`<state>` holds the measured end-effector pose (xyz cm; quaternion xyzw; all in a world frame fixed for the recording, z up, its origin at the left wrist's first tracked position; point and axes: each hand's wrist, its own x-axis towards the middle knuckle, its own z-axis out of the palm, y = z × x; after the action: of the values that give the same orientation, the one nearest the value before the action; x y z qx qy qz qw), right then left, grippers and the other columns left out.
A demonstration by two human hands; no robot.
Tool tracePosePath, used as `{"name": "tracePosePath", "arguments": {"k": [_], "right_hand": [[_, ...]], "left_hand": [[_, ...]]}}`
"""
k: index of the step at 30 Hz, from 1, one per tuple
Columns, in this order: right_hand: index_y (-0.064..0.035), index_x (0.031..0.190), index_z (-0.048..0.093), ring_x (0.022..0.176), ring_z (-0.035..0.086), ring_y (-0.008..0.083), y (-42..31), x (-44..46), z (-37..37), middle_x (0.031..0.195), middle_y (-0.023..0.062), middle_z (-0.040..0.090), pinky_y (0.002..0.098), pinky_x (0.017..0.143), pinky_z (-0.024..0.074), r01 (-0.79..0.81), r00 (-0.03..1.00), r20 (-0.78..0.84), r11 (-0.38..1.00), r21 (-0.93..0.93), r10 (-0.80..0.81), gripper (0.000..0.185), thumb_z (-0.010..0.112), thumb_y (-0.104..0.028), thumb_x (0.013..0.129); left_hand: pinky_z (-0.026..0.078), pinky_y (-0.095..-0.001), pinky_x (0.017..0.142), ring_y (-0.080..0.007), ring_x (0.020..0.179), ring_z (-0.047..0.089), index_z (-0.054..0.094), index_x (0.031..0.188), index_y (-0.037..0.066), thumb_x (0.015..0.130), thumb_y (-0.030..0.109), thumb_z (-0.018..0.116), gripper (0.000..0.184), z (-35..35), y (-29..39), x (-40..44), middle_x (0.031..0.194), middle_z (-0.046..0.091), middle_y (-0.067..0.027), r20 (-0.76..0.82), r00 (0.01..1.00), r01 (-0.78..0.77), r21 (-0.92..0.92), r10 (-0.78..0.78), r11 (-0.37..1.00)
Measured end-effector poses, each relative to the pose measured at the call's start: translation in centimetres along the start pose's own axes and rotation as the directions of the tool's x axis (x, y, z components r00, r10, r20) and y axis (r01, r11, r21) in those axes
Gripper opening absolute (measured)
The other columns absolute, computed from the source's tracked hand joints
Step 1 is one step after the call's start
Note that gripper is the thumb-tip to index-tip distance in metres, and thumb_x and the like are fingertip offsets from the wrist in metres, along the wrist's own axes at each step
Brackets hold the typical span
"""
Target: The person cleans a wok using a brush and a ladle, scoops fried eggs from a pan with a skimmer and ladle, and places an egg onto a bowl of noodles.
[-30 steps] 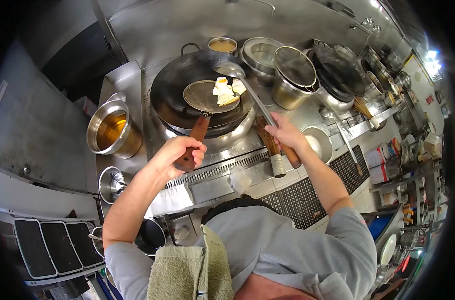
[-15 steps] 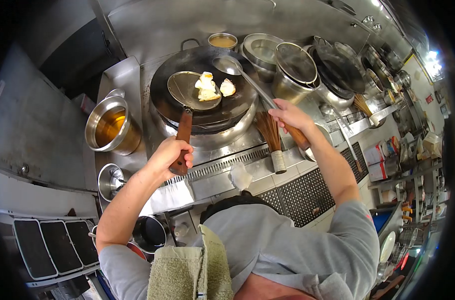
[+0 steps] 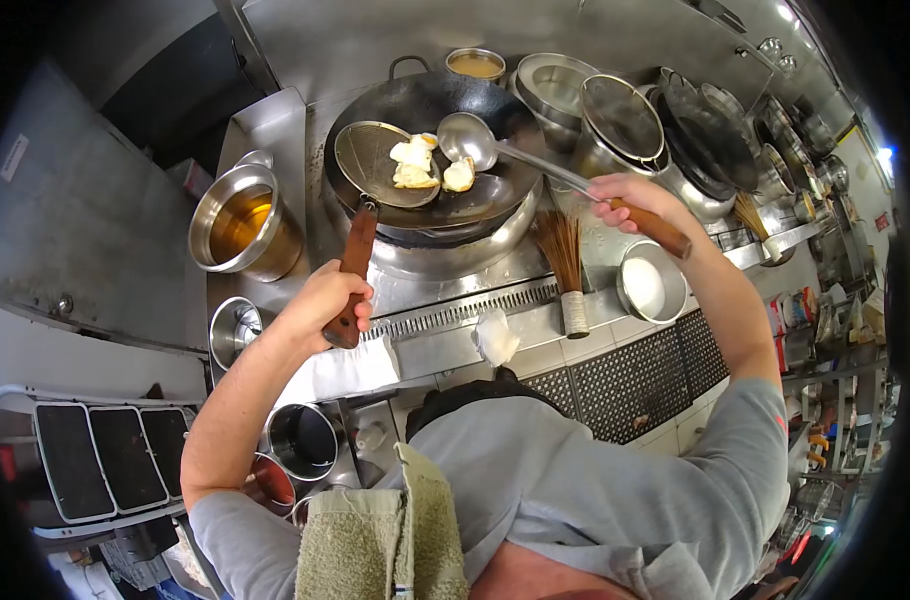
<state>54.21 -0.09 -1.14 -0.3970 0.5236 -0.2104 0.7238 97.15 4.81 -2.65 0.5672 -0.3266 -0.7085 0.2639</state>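
My left hand (image 3: 332, 300) is closed around the wooden handle of a round mesh strainer (image 3: 367, 165), which is held over a large black wok (image 3: 430, 95). White and yellow pieces of fried egg (image 3: 413, 165) lie at the strainer's right side. Another egg piece (image 3: 459, 175) sits just right of its rim, close to the ladle's bowl. In my right hand (image 3: 635, 203) is the wooden grip of a long metal ladle (image 3: 469, 141). The ladle's bowl is inside the wok, touching or nearly touching the egg; I cannot tell which.
A metal pot of amber oil (image 3: 237, 228) stands left of the wok. Right of it are a bamboo brush (image 3: 560, 250), a bowl with white contents (image 3: 652, 283) and stacked pots with a sieve (image 3: 622, 120). Behind stands a container of brownish liquid (image 3: 475, 65).
My right hand has moved right and upward, and the ladle's bowl has come down beside the egg pieces. The strainer stays over the wok in my left hand. The camera view has shifted slightly.
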Motion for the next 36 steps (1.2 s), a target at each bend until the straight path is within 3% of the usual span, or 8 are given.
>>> {"name": "tracePosePath", "arguments": {"k": [5, 15, 18, 20, 24, 32, 34, 36], "right_hand": [[-0.0013, 0.105, 0.046, 0.044, 0.039, 0.0008, 1.5, -0.3, 2.6, 0.066, -0.0006, 0.046, 0.0151, 0.032, 0.0306, -0.038, 0.999, -0.001, 0.930, 0.365, 0.042, 0.022, 0.055, -0.016, 0.091], [0.0026, 0.106, 0.042, 0.048, 0.042, 0.0014, 1.4, -2.5, 6.1, 0.073, 0.0028, 0.045, 0.0148, 0.033, 0.0335, -0.081, 0.993, 0.116, 0.803, 0.591, 0.015, 0.022, 0.050, -0.013, 0.093], [0.0086, 0.115, 0.034, 0.050, 0.045, 0.0041, 1.9, -3.4, 7.2, 0.077, 0.0056, 0.044, 0.0154, 0.034, 0.0359, -0.115, 0.991, 0.134, 0.556, 0.823, 0.006, 0.033, 0.048, -0.011, 0.094], [0.0124, 0.123, 0.024, 0.051, 0.046, 0.0067, 3.1, -3.9, 7.5, 0.080, 0.0080, 0.042, 0.0165, 0.034, 0.0381, -0.154, 0.981, 0.178, 0.237, 0.959, -0.084, 0.043, 0.047, -0.009, 0.094], [0.0133, 0.125, 0.022, 0.051, 0.047, 0.0077, 3.1, -4.8, 8.3, 0.080, 0.0087, 0.041, 0.0173, 0.034, 0.0393, -0.215, 0.958, 0.240, 0.159, 0.963, -0.155, 0.045, 0.047, -0.009, 0.094], [0.0093, 0.120, 0.033, 0.050, 0.045, 0.0044, 0.8, 0.1, 9.2, 0.079, 0.0063, 0.045, 0.0163, 0.034, 0.0348, -0.170, 0.960, 0.249, 0.434, 0.884, -0.129, 0.037, 0.049, -0.010, 0.093], [0.0056, 0.113, 0.043, 0.049, 0.044, 0.0024, 1.0, 2.1, 9.7, 0.074, 0.0023, 0.046, 0.0162, 0.035, 0.0333, 0.013, 0.986, 0.126, 0.793, 0.609, -0.113, 0.031, 0.054, -0.013, 0.092], [0.0006, 0.104, 0.048, 0.049, 0.043, 0.0028, 1.6, 3.9, 9.7, 0.070, -0.0010, 0.047, 0.0184, 0.035, 0.0343, 0.069, 0.990, 0.078, 0.898, 0.435, -0.114, 0.024, 0.058, -0.016, 0.090]], "left_hand": [[0.043, -0.0286, 0.042, -0.0122, 0.053, 0.049, 0.039, 0.096, 0.003, 0.082, 0.000, 0.051, 0.018, -0.2, 0.2, -0.3, 0.074, 0.049, -0.0076, 0.026, 0.999, 0.026, 0.031, -0.027, 0.999], [0.042, -0.0271, 0.041, -0.0114, 0.051, 0.047, 0.039, 0.098, 0.004, 0.084, 0.000, 0.049, 0.018, 0.0, 0.5, -0.5, 0.073, 0.049, -0.0071, 0.036, 0.999, 0.032, 0.172, -0.039, 0.985], [0.042, -0.0269, 0.041, -0.0113, 0.051, 0.047, 0.039, 0.099, 0.004, 0.084, 0.000, 0.049, 0.018, -0.3, 0.2, -0.2, 0.073, 0.050, -0.0072, 0.060, 0.997, 0.035, 0.109, -0.042, 0.993], [0.042, -0.0266, 0.041, -0.0112, 0.051, 0.047, 0.040, 0.100, 0.003, 0.084, 0.000, 0.049, 0.018, -0.9, 0.0, 0.2, 0.074, 0.050, -0.0073, 0.070, 0.997, 0.040, 0.059, -0.044, 0.997], [0.042, -0.0251, 0.041, -0.0108, 0.053, 0.048, 0.040, 0.100, 0.002, 0.084, 0.000, 0.050, 0.018, -1.9, -0.2, 0.9, 0.077, 0.052, -0.0085, 0.120, 0.992, 0.034, -0.016, -0.032, 0.999], [0.040, -0.0246, 0.041, -0.0103, 0.053, 0.046, 0.040, 0.099, 0.001, 0.084, -0.001, 0.050, 0.018, -2.1, 0.6, 1.4, 0.079, 0.053, -0.0095, 0.154, 0.987, 0.058, -0.030, -0.053, 0.998], [0.040, -0.0243, 0.041, -0.0104, 0.053, 0.046, 0.040, 0.099, 0.001, 0.085, -0.001, 0.049, 0.018, -1.9, 0.7, 1.3, 0.079, 0.053, -0.0101, 0.150, 0.988, 0.045, -0.079, -0.032, 0.996], [0.040, -0.0242, 0.041, -0.0106, 0.053, 0.046, 0.039, 0.099, 0.001, 0.085, -0.001, 0.048, 0.017, -1.8, 1.0, 1.1, 0.079, 0.053, -0.0105, 0.135, 0.990, 0.052, -0.081, -0.040, 0.995]]}}
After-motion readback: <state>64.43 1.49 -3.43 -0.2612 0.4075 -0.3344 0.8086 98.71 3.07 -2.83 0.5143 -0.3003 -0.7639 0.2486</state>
